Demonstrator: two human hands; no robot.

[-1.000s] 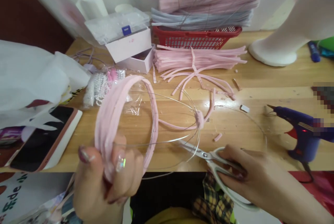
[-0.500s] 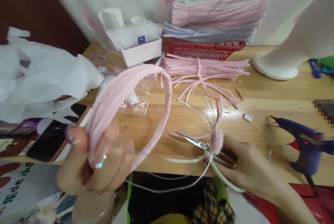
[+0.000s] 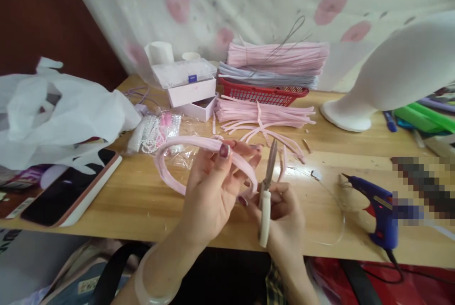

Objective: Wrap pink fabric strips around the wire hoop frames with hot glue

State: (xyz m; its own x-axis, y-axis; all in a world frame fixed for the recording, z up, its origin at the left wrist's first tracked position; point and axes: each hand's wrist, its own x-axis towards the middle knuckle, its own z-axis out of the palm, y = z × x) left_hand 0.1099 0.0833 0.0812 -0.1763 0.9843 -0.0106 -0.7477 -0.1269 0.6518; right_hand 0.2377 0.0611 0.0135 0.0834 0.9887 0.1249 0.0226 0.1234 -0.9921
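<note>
My left hand (image 3: pixel 213 186) is closed on a pink wrapped hoop (image 3: pixel 170 148) low over the wooden table (image 3: pixel 142 201), fingers curled over its far side. My right hand (image 3: pixel 284 215) grips white-handled scissors (image 3: pixel 266 196), their blades pointing up and away beside the hoop. The two hands touch each other at the hoop's right end. A thin wire loop (image 3: pixel 337 229) trails over the table to the right.
A purple glue gun (image 3: pixel 377 201) stands at the right. A white mannequin stand (image 3: pixel 377 87), a red basket (image 3: pixel 263 92) piled with pink and grey strips, loose pink strips (image 3: pixel 263 115), a white box (image 3: pixel 188 87), a bead packet (image 3: pixel 152 132), a phone (image 3: pixel 71 186) and a white bag (image 3: pixel 60 111) surround the hands.
The left hand has lowered the hoop from upright to nearly flat over the table and moved right. The right hand has turned the scissors blades upward. The camera has tilted up.
</note>
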